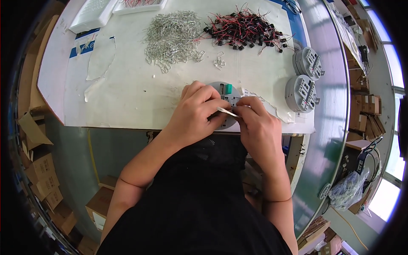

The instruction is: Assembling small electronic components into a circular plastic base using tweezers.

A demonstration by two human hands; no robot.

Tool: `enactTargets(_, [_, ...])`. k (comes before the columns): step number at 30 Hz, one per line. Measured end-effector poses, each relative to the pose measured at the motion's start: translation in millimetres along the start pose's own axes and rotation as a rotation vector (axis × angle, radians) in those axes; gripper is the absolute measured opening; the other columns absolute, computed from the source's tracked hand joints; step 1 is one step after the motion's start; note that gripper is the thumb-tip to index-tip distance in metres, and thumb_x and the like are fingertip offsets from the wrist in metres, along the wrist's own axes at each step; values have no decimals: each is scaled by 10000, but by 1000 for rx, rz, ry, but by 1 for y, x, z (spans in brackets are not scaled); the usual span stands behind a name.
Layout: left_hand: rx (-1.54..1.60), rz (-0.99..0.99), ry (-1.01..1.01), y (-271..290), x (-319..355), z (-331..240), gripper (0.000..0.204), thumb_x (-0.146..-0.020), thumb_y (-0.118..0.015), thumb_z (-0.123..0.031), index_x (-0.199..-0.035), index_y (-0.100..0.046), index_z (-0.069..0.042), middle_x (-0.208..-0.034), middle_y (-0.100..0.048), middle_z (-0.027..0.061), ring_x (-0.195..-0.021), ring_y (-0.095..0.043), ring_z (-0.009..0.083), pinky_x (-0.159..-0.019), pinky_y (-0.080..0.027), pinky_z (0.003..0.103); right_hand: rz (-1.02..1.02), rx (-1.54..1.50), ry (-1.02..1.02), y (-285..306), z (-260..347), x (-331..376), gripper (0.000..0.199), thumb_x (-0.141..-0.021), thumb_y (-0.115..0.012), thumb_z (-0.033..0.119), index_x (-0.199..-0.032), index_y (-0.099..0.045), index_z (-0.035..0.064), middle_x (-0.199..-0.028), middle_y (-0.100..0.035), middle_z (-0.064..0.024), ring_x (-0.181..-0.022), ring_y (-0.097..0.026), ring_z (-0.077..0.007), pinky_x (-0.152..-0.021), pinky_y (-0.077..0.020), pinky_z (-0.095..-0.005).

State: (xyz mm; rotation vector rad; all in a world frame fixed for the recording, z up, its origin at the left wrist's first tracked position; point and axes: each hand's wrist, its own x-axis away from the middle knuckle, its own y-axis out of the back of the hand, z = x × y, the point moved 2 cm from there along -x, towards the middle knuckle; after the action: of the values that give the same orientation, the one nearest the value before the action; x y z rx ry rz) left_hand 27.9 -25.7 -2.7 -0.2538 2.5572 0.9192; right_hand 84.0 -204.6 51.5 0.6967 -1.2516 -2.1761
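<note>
A round grey plastic unit lies at the table's near edge, with a small green block on its face. My left hand covers its left side, the fingers bent around it and their tips partly hidden. From the right, my right hand reaches over the same unit with thumb and index finger pinched together. Between those fingers is a thin white stick, slanting across the unit toward my left fingertips. Whatever small part lies under the fingertips is hidden.
Beyond my hands lie a heap of bent metal clips and a pile of black parts with red wires. A few loose clips sit nearer. Round grey units stand at the right edge. White trays are at far left.
</note>
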Motion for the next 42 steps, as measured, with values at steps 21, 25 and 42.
enactTargets(21, [82, 9, 202, -2, -7, -2, 186, -743, -869, -138, -894, -762, -115, -1165, -647, 22, -1123, -571, 253, -1025, -455, 406, -377, -1215, 72, -46, -13, -18, 516, -1183, -358, 379, -819, -498, 41, -589, -393, -7, -429, -293, -97, -439, -285, -295])
enactTargets(25, [64, 25, 182, 1, -4, 2, 294, -736, -873, -156, -1003, -754, -121, -1215, -634, 41, -1148, -566, 260, -1041, -450, 409, -349, -869, 100, -50, -3, -25, 527, -1181, -342, 412, -843, -513, 46, -582, -363, 0, -435, -299, -103, -440, -288, -295])
enactTargets(42, [-22, -14, -53, 25, 4, -13, 1042, -646, -974, -278, -1561, -498, -133, -1388, -500, 132, -1195, -598, 333, -1004, -528, 439, -221, -1024, -297, 10, -43, 33, 394, -1164, -474, 342, -977, -621, 28, -776, -514, -30, -613, -454, -123, -568, -380, -284])
